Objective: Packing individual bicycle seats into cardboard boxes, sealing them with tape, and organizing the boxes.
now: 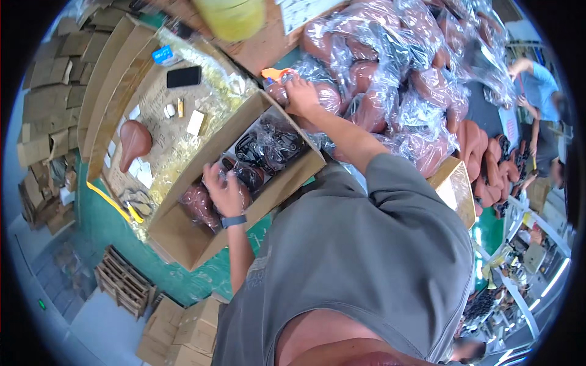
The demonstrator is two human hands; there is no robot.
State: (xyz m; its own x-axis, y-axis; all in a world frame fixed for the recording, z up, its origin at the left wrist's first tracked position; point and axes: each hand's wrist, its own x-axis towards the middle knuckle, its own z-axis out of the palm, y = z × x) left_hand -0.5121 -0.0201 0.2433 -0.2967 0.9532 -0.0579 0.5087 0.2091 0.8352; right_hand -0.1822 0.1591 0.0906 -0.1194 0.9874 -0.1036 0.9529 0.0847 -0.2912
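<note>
In an open cardboard box (163,235), my left hand (224,192) rests among bagged bicycle saddles, its fingers spread. A brown saddle in clear plastic (199,202) lies beside its fingers. Farther along the box, saddles with black undersides (268,145) lie in clear plastic. My right hand (301,96) reaches past the box's far corner and grips a bagged brown saddle (326,97) at the edge of a large pile; its fingertips are partly hidden. An orange object (276,74) lies just beyond that hand, its kind unclear.
Bagged brown saddles (427,91) are heaped at right. A larger open carton at left bears a bare saddle (134,143), a phone (184,77) and a blue small box (163,55). A yellow tub (232,18) stands beyond. Another person (540,91) works at far right.
</note>
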